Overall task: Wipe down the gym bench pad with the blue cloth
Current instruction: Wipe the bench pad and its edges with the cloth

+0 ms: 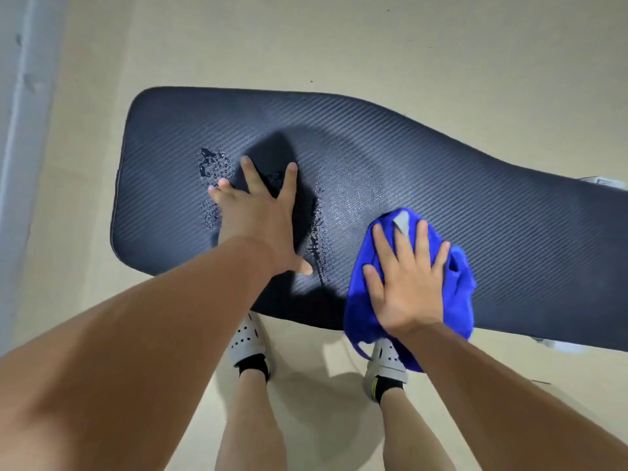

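Observation:
The black textured bench pad (pixel 441 171) stretches across the view from left to right. Water droplets (pixel 214 166) bead on its left part, and a wet streak (pixel 319 239) runs down near the middle. My left hand (pixel 258 212) lies flat on the pad with fingers spread, beside the droplets. The blue cloth (pixel 455 287) is bunched on the pad's near edge, partly hanging over it. My right hand (pixel 407 283) presses flat on the cloth with straight fingers.
Beige floor surrounds the bench. A pale wall (pixel 20 164) runs along the left. My two feet in grey shoes (pixel 248 338) stand just below the pad's near edge. A bit of light metal frame (pixel 598 181) shows at the right.

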